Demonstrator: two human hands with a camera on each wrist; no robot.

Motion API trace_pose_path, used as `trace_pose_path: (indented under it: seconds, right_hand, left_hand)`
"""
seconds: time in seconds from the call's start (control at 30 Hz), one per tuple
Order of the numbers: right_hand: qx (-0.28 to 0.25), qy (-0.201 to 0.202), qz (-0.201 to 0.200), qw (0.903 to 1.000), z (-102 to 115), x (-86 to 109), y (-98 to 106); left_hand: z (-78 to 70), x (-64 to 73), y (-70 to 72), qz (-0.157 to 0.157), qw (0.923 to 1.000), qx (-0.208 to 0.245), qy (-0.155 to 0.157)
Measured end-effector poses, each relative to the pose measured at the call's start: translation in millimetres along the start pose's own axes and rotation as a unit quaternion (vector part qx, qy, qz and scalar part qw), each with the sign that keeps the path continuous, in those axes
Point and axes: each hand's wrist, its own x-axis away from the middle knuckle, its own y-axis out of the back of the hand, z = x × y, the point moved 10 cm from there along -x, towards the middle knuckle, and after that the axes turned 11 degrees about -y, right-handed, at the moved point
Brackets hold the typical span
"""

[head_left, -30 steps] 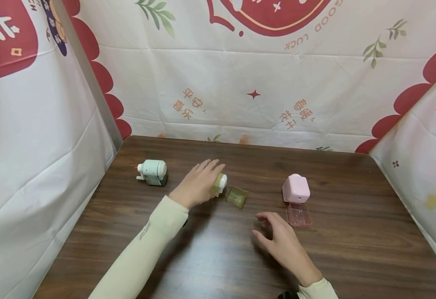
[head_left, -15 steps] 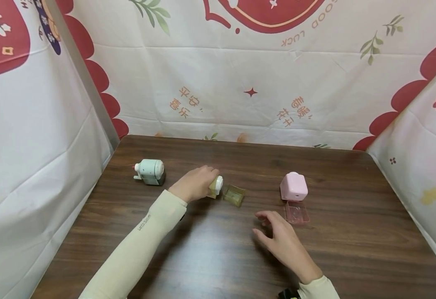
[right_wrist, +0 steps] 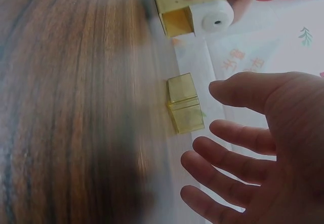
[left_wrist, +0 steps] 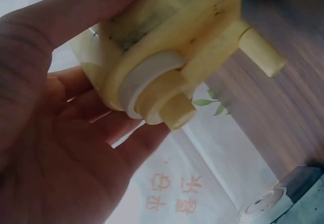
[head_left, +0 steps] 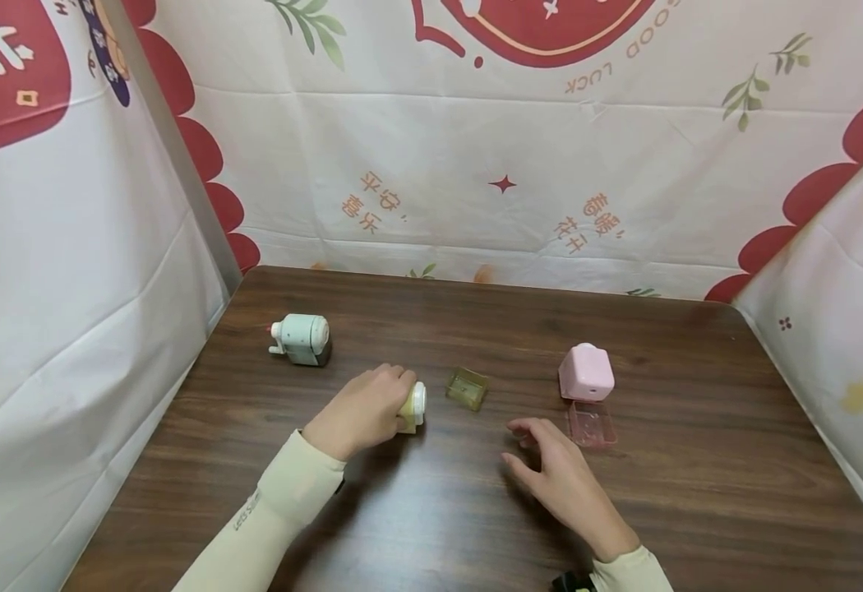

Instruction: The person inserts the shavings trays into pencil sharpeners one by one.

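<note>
My left hand [head_left: 365, 411] grips a yellow pencil sharpener [head_left: 410, 409], fingers over its top, white round front facing right. In the left wrist view, the thumb and fingers wrap the sharpener's body, and its crank handle [left_wrist: 260, 51] juts to the right. The right wrist view shows an empty drawer slot [right_wrist: 178, 22] in its front. A clear yellow shavings drawer [head_left: 467, 389] lies on the table right of it. My right hand [head_left: 560, 481] rests low over the table with relaxed, spread fingers, holding nothing, left of a clear pink drawer [head_left: 592, 426].
Behind the pink drawer stands a pink sharpener [head_left: 587, 374]. A mint-green crank sharpener [head_left: 303, 339] sits at the back left of the brown wooden table [head_left: 431, 510]. Printed white cloth [head_left: 431, 148] hangs along the back and both sides.
My left hand has closed its fingers further round the yellow sharpener and drawn it nearer and left, away from the yellow drawer. My right hand has stayed in place.
</note>
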Motion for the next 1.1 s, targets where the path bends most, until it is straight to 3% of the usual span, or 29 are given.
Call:
trace_pose_path:
  seconds: [0.17,0.37,0.6,0.77,0.93,1.1]
  right_hand:
    - [0.004,-0.011,0.014,0.9998,0,-3.5,-3]
    - [0.011,-0.017,0.036,0.9991,2,-14.3,-7]
    - [0.023,-0.021,0.046,0.9984,6,-44.9,-13]
    - [0.034,-0.036,0.074,0.996,6,-71.5,-28]
    - [0.052,-0.052,0.104,0.9919,6,-86.8,-43]
    - [0.05,-0.064,0.108,0.9909,6,-94.2,-50]
  left_hand:
    - [-10.4,8.9,-0.3,-0.011,0.9999,-0.011,-0.004]
    - [-12.7,15.2,-6.5,-0.017,0.9998,-0.014,0.001]
    - [-14.2,19.5,-8.3,-0.043,0.999,-0.012,0.005]
    - [-17.8,19.5,-6.8,-0.063,0.9978,-0.018,0.001]
    - [-17.5,19.1,-8.2,-0.061,0.9981,-0.004,0.006]
    - [-12.7,18.9,-11.6,-0.051,0.9983,0.022,0.02]
